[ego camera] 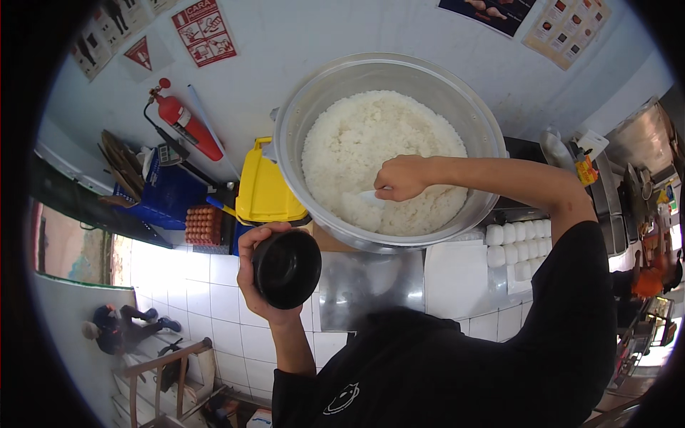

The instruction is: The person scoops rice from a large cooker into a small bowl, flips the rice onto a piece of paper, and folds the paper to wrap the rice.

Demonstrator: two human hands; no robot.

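My left hand [251,273] grips a small black bowl [287,269] from its outer side, its mouth turned up toward me; no rice shows inside. In my right hand [402,178] is a white rice scoop [369,197], its blade partly sunk in cooked white rice [374,128]. The rice lies in a large round metal pot [455,80], below the level of its rim. My right forearm crosses over the pot's right side. The bowl is apart from the pot, to its lower left.
A metal worktop [372,283] and white paper sheets [456,275] lie before me. Wrapped white portions [516,241] sit in rows at right. Left of the pot are a yellow lid [267,187], egg trays [202,226] and a fire extinguisher [190,125]. A person [123,323] sits on stairs.
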